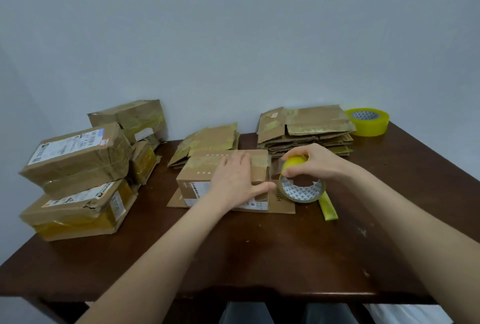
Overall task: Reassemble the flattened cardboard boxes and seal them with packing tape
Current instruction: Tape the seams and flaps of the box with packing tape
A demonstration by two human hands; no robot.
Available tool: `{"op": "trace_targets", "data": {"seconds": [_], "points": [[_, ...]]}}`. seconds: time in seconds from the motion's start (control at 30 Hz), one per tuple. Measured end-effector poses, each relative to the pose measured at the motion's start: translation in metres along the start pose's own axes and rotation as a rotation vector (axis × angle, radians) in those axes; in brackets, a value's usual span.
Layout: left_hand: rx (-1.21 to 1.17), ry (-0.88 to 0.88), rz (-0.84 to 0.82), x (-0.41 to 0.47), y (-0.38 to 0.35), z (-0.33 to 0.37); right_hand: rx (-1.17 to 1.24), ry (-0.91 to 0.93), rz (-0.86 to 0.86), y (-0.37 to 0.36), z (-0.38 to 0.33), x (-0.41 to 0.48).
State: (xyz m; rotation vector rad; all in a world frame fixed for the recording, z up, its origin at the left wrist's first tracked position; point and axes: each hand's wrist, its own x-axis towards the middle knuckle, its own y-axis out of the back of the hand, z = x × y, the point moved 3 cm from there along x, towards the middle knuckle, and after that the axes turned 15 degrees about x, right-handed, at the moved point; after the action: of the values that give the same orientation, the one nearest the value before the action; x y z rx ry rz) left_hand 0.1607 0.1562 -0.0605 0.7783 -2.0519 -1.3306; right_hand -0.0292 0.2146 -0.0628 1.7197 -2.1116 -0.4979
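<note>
Holding down box (200, 168), central on counter (259, 245), with flat, straight-fingered left grip (233, 181); clasping roll (293, 191), just beside box end, in right grip (315, 161). Best done pulling taut and straight along top, smoothing behind.

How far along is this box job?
Perhaps midway. Done: taped boxes stacked at left. In hand: the left hand presses on the middle box while the right hand grips a tape roll beside it. Left: flattened boxes behind, a small pile and a taller stack.
</note>
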Motion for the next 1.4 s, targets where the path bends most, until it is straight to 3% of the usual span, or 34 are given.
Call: {"op": "trace_targets", "data": {"seconds": [0.3,0.67,0.8,1.03,1.4], "points": [[0.011,-0.149,0.063,0.007,-0.012,0.000,0.062,-0.037,0.120,-0.006,0.000,0.005],[0.013,-0.106,0.041,0.014,-0.008,0.005,0.080,-0.037,0.102,0.001,0.013,-0.007],[0.013,-0.107,0.069,0.020,-0.003,0.009,-0.027,0.017,0.127,0.002,0.010,-0.009],[-0.176,-0.029,0.335,0.011,-0.003,0.007,0.018,0.073,0.219,-0.001,-0.014,0.008],[-0.186,-0.016,0.235,0.027,-0.018,-0.005,-0.004,-0.016,0.155,-0.018,0.002,0.019]]}}
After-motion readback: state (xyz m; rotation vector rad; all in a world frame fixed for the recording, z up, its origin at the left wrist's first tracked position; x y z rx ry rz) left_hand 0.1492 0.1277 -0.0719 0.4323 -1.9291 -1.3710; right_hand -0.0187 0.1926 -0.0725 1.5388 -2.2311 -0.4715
